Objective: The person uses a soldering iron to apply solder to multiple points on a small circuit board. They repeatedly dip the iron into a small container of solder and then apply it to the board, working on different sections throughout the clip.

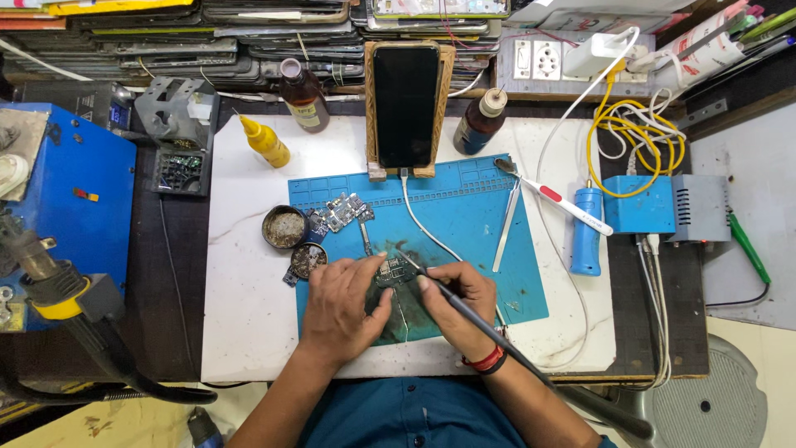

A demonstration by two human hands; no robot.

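Blue silicone mat [464, 216] sits on a white board in the middle of the bench, and all the action is near the mat's front edge. The left hand [340, 307] pins down a small circuit board [391, 270], fingers closed on its left side. The right hand [456, 303] has a tight pen-style grip on a soldering iron [497, 336], tip touching the board. Just left of the mat are two round tins [286, 227] and a few loose metal shields [344, 211]. A phone [405, 104] stands upright in a wooden stand at the mat's back edge, with tweezers [506, 228] lying toward the mat's right side.
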